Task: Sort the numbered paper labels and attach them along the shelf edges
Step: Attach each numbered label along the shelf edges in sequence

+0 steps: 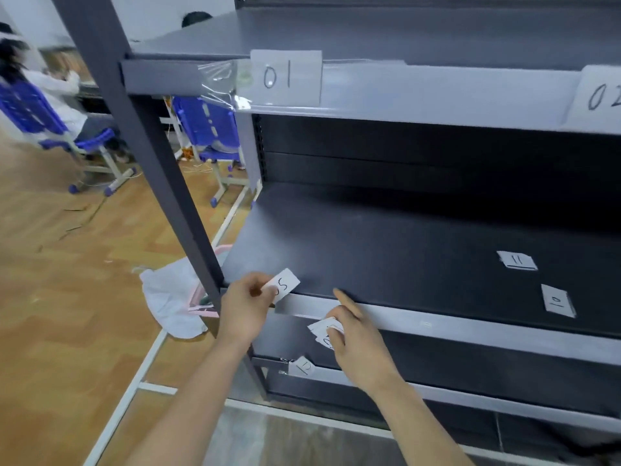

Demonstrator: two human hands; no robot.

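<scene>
Well to the left of the middle shelf (386,237), a seated person (57,92) and blue chairs (208,126) are on the wooden floor (50,297). A white bag (168,297) lies against a pink basket (200,308), just beside the shelf's left post (144,156).

At the left front corner of that shelf, the left hand (247,304) pinches the label 05 (285,284) between thumb and fingers and holds it tilted just above the shelf's front edge (437,326). Above the shelf, on the upper shelf edge (437,92), the label 01 (285,77) sits under clear tape (218,80), whose loose end sticks out to its left. Below the middle shelf, a small label (304,366) hangs tilted on the lower shelf's edge; its number is hard to read.

Just right of the left hand, the right hand (356,334) grips a small stack of labels (324,329) in its curled fingers. Its index finger is straight, with the tip at the middle shelf's front edge; whether it touches cannot be told.

Further right, on the shelf's dark top, the label 11 (516,260) and the label 10 (557,301) lie flat, near each other. Above the shelf's right end, the label 02 (601,95) sits on the upper edge, cut off by the frame.
</scene>
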